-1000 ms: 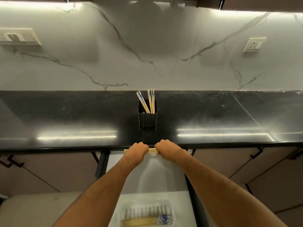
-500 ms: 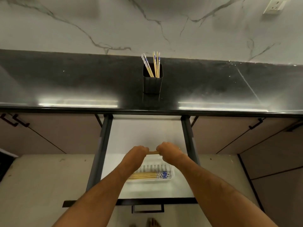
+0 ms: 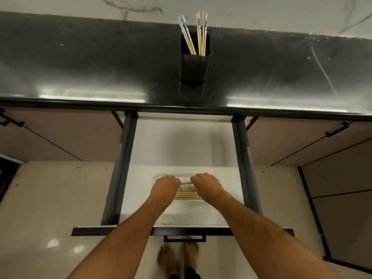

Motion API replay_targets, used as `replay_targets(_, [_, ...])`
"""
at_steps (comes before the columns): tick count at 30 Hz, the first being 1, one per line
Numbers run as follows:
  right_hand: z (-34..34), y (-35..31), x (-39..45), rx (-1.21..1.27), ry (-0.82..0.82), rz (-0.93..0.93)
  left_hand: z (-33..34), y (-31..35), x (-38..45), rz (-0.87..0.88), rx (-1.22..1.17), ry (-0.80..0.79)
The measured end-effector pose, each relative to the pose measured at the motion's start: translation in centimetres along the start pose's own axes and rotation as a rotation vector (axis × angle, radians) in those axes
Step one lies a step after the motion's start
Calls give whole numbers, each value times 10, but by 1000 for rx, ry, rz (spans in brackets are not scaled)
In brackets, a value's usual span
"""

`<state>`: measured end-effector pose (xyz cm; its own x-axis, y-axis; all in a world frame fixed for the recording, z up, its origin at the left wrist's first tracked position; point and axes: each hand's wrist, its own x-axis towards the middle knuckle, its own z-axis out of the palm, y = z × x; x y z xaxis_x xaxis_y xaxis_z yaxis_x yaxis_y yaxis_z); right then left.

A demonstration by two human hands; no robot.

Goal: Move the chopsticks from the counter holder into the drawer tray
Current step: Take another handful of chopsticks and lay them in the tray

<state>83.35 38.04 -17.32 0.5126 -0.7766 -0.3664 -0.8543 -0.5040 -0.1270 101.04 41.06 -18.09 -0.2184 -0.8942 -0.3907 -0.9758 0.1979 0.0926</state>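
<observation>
A black square holder (image 3: 194,65) stands on the dark counter (image 3: 100,63) with several blue-tipped wooden chopsticks (image 3: 198,35) upright in it. Below, the white drawer (image 3: 181,146) is pulled out. A clear tray (image 3: 161,176) lies in it, with several chopsticks (image 3: 186,195) lying flat inside. My left hand (image 3: 166,185) and my right hand (image 3: 205,185) each grip one end of a pair of chopsticks (image 3: 186,182), held level just above the tray. The hands hide most of the tray.
Dark drawer rails (image 3: 120,168) run down both sides, and the drawer front with its black handle (image 3: 184,237) is nearest me. Closed cabinet doors (image 3: 60,135) flank the drawer. My bare feet (image 3: 177,258) stand on the pale floor below.
Both hands have carried the held chopsticks from the counter's front edge down over the tray in the drawer. The view has tilted downward.
</observation>
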Motion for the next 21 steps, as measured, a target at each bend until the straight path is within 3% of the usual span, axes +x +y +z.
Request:
replay_targets(10, [25,-1,16,-43,-8,-36,28,1,18,-20,68,-39])
replay_targets(21, [25,6,10,-53,29,-48,33,1,15,-72,-58,56])
